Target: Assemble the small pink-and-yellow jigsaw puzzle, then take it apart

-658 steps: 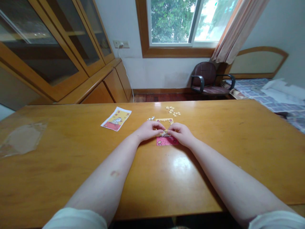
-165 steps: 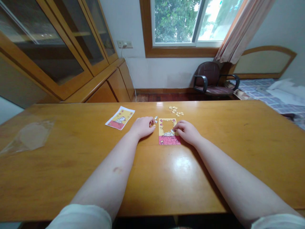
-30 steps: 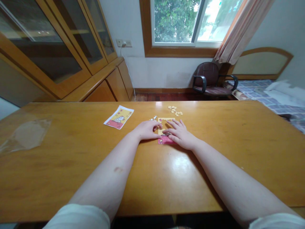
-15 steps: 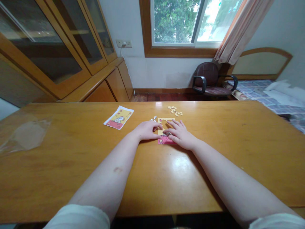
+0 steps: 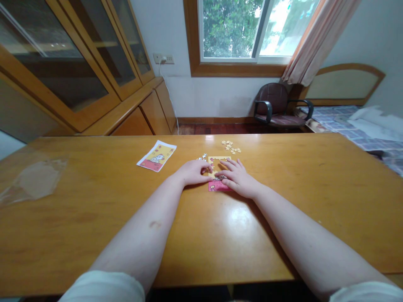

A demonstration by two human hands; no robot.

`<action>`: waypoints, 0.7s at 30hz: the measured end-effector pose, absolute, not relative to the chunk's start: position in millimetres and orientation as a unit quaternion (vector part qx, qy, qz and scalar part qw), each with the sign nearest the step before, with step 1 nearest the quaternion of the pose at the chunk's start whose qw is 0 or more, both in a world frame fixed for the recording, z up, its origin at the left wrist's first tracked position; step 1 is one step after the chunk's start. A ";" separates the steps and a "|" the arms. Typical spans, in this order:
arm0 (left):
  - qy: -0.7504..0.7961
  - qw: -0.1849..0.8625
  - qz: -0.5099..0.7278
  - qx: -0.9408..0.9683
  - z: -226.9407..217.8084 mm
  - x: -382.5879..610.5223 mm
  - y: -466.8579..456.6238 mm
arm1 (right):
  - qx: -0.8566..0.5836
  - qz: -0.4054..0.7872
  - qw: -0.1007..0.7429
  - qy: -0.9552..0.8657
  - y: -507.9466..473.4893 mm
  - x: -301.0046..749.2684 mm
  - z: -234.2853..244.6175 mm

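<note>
A small yellow and pink jigsaw puzzle (image 5: pixel 217 185) lies on the wooden table (image 5: pixel 283 193), partly under both hands. My left hand (image 5: pixel 192 173) rests at its left edge with the fingers curled against the puzzle. Across the puzzle's right half my right hand (image 5: pixel 236 176) lies flat with its fingers spread. Whether a piece sits under either hand is hidden. A few loose pieces (image 5: pixel 202 157) lie just beyond my left hand.
A printed reference card (image 5: pixel 156 155) lies to the left. A small heap of loose pieces (image 5: pixel 231 147) sits beyond the puzzle. A clear plastic bag (image 5: pixel 33 179) rests at the far left. Behind the table stand a cabinet (image 5: pixel 78 75), a chair (image 5: pixel 277 107) and a bed (image 5: pixel 362 126).
Over several seconds my right hand went from curled at the puzzle's edge to flat across it, and my left moved onto its left edge. In the last second nothing has visibly moved.
</note>
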State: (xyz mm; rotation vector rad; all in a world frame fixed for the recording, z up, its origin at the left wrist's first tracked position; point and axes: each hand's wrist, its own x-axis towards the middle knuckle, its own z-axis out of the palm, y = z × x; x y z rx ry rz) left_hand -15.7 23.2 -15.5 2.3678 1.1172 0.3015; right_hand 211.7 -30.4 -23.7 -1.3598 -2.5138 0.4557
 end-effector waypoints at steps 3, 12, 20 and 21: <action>0.407 0.249 0.112 0.871 -16.3 -16.3 23.9 | -0.478 0.144 0.135 -0.856 -29.7 212.1 -23.2; 0.388 0.248 0.114 0.881 -19.5 -17.1 25.6 | -0.484 0.151 0.125 -0.853 -29.6 211.9 -23.3; 0.542 0.136 0.221 0.799 -21.0 -21.1 34.5 | -0.574 0.124 0.164 -0.793 -21.8 215.0 -32.7; 0.560 0.123 0.227 0.787 -22.0 -22.3 36.1 | -0.584 0.124 0.167 -0.784 -20.5 215.7 -35.0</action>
